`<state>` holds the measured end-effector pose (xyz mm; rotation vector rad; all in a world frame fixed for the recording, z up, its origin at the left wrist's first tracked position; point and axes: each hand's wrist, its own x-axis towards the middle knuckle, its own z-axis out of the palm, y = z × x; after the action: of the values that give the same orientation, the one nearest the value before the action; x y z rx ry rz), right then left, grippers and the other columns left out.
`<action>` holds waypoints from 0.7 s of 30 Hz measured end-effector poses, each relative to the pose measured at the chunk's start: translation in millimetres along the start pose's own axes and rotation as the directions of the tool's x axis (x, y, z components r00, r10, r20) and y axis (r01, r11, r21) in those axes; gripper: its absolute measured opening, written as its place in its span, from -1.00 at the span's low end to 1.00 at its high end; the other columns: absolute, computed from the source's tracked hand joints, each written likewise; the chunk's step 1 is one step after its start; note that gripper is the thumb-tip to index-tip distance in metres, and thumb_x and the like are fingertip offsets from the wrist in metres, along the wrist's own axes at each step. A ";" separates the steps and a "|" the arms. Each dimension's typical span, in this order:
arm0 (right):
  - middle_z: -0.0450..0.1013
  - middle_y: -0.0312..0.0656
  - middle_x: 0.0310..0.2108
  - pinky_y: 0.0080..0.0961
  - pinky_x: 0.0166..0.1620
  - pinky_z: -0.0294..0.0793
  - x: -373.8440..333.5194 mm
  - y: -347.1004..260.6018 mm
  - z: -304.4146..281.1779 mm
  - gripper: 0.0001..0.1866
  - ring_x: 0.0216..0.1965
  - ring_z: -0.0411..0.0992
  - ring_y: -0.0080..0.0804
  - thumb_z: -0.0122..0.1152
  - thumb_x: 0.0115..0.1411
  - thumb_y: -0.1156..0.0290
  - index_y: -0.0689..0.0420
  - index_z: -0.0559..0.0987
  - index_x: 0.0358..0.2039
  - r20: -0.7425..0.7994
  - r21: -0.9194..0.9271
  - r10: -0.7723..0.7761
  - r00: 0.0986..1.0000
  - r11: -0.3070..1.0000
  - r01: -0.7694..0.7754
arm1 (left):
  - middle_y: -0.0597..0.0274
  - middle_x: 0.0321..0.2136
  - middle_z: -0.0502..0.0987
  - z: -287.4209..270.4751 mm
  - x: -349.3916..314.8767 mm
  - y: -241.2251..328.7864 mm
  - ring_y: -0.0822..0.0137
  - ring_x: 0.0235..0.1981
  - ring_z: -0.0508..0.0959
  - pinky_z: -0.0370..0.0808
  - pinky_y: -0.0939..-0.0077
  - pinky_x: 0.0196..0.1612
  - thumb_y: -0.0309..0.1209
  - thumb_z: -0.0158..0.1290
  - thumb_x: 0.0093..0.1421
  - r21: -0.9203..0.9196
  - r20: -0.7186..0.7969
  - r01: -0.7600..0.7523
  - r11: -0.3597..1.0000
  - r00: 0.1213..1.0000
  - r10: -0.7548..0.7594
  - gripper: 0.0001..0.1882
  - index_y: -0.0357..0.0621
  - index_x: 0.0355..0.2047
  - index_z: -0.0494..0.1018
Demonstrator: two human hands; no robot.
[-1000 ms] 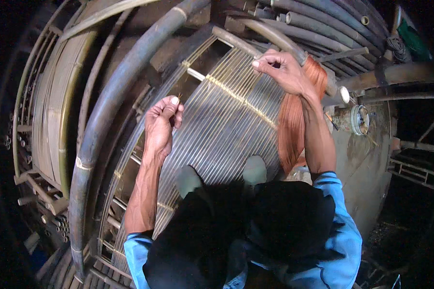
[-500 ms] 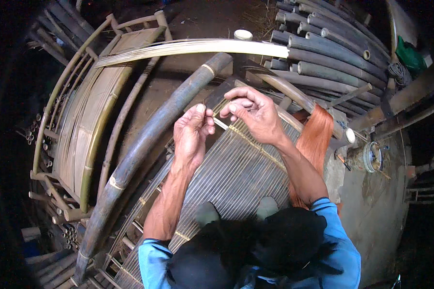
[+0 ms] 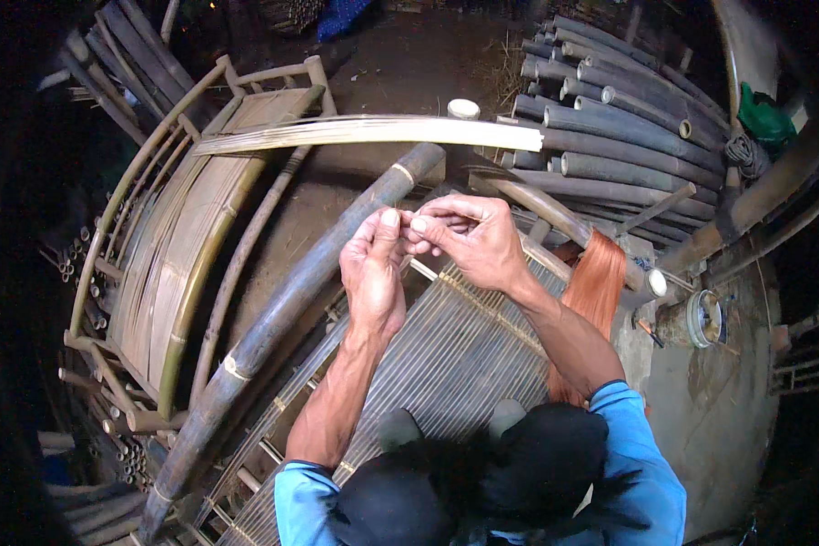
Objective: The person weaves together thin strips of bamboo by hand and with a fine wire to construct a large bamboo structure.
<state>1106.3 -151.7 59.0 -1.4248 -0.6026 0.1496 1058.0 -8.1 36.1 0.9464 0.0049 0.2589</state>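
Observation:
My left hand and my right hand meet above the far end of a slatted bamboo bench seat. Thumb and fingers are pinched on both, and the fingertips touch or nearly touch. Whatever they pinch is too small to make out; it may be a thin strand. Below the hands, a pale lashed cross strip runs over the thin slats. A hank of orange-brown fibre hangs over a bamboo pole to the right of my right forearm.
A thick dark bamboo pole slants along the left. Beyond it stands a bamboo bench with a bundle of pale split strips laid across it. Cut bamboo poles are stacked at the far right, and a bucket sits on the floor.
My hands, a little apart before, have come together at the fingertips. The right hand has moved slightly lower in view. The whole view has shifted a little.

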 end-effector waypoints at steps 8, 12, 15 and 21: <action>0.61 -0.16 -0.36 -0.62 -0.36 0.57 10.5 -25.8 3.5 -0.79 -0.40 0.53 -0.59 0.31 0.24 0.46 0.37 0.64 -0.20 -0.033 -0.138 -0.098 0.995 0.986 0.092 | 0.25 -0.30 0.59 9.5 7.4 12.1 0.50 -0.37 0.52 0.48 0.61 -0.26 -0.33 0.05 0.38 0.026 -0.019 -0.043 0.999 0.999 0.043 -0.77 -0.27 -0.18 0.52; 0.61 -0.18 -0.34 -0.66 -0.31 0.58 15.7 -30.0 5.1 -0.71 -0.35 0.55 -0.58 0.36 0.19 0.50 0.35 0.61 -0.10 -0.081 -0.058 -0.113 0.990 0.992 0.108 | 0.22 -0.24 0.60 16.4 13.1 16.9 0.46 -0.30 0.54 0.50 0.60 -0.27 -0.32 0.05 0.37 0.012 0.008 -0.080 0.997 0.997 0.080 -0.79 -0.24 -0.16 0.52; 0.62 -0.19 -0.34 -0.64 -0.27 0.59 17.3 -28.3 4.6 -0.66 -0.30 0.56 -0.60 0.39 0.13 0.57 0.35 0.58 -0.08 -0.134 0.070 -0.115 0.984 0.990 0.126 | 0.20 -0.22 0.60 20.6 12.6 16.9 0.43 -0.25 0.57 0.54 0.57 -0.29 -0.31 0.04 0.38 0.056 -0.010 -0.083 0.995 0.996 0.084 -0.76 -0.24 -0.13 0.50; 0.62 -0.28 -0.39 -0.69 -0.25 0.53 16.7 -34.8 -0.3 -0.63 -0.35 0.50 -0.70 0.49 0.05 0.46 0.27 0.61 -0.12 -0.188 -0.121 -0.197 0.962 0.977 0.176 | 0.18 -0.24 0.58 35.8 4.7 21.8 0.41 -0.22 0.59 0.61 0.61 -0.41 -0.34 -0.03 0.42 -0.022 0.039 0.034 0.999 0.999 -0.033 -0.80 -0.24 -0.16 0.45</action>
<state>1111.7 -150.2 97.2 -1.4534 -0.5816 -0.1751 1062.0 -23.6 75.1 0.9277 -0.0176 0.2094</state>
